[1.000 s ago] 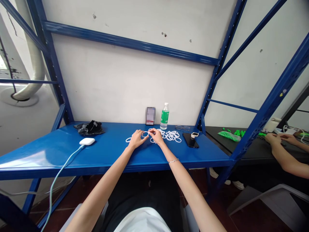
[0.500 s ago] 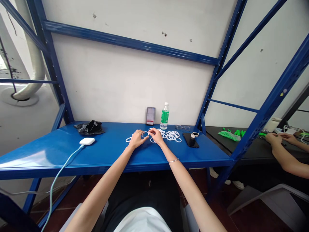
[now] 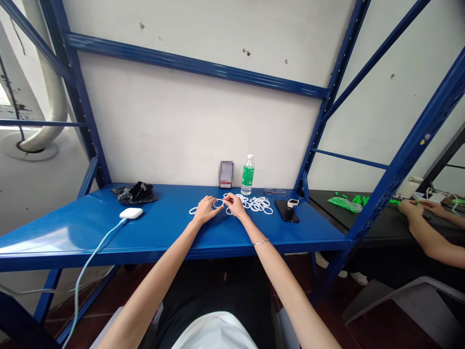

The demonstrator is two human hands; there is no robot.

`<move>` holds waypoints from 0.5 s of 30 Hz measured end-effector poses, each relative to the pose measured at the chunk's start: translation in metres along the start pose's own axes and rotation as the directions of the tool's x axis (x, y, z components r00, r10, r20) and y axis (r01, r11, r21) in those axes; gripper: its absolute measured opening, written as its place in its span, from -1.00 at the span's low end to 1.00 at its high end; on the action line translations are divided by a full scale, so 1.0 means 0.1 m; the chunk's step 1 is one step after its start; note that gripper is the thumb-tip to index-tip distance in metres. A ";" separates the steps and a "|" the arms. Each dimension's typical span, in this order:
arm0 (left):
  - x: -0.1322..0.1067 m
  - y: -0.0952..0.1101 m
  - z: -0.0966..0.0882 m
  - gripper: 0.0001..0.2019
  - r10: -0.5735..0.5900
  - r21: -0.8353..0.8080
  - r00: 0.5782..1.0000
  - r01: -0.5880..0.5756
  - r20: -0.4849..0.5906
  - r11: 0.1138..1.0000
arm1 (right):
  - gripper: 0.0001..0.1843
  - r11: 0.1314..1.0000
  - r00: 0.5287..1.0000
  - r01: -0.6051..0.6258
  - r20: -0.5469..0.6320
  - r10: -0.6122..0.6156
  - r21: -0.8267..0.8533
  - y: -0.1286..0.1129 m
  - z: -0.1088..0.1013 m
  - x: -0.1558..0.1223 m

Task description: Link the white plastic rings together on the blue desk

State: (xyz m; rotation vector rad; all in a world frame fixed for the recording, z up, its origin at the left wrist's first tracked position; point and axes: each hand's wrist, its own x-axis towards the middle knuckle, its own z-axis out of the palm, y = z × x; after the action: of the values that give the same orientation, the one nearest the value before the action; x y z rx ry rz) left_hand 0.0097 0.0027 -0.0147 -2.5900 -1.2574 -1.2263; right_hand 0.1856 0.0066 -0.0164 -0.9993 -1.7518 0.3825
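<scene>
Between my two hands a white ring [image 3: 218, 200] is held just over the blue table. My left hand [image 3: 205, 210] is closed on its left side, thumb and fingertips at the rim. My right hand [image 3: 235, 204] pinches the same ring from the right. Another white ring [image 3: 193, 211] lies on the table to the left of my left hand, partly covered by it. Many more white rings [image 3: 256, 204] are heaped just right of my right hand, some hidden behind it.
Behind the rings stand a propped phone [image 3: 225, 174] and a water bottle [image 3: 247, 175]. Glasses [image 3: 274, 192], a dark phone [image 3: 286, 212] and a watch [image 3: 292, 203] lie right. Left are a black plastic bag [image 3: 135, 193] and a white cabled device [image 3: 131, 213]. Another person's hands [image 3: 412, 208] work at right.
My hands and the ring between them stay almost in place. The view has shifted very slightly.
</scene>
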 end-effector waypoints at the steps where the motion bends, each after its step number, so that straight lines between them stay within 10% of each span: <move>1: 0.00 0.01 0.00 -0.60 -0.002 0.006 1.000 0.002 0.002 1.000 | -0.90 1.000 1.000 -0.001 0.000 0.001 -0.004 -0.01 0.00 0.00; 15: -0.02 0.02 -0.02 -0.66 -0.313 0.228 0.940 0.338 -0.140 0.913 | -0.52 0.953 0.996 -0.046 0.054 0.065 -0.300 -0.10 -0.04 -0.05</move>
State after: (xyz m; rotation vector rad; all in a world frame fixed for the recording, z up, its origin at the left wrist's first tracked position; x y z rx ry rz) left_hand 0.0092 0.0000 -0.0141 -2.1766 -1.7480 -1.1314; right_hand 0.1856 -0.0043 -0.0110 -1.2652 -1.8784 0.1871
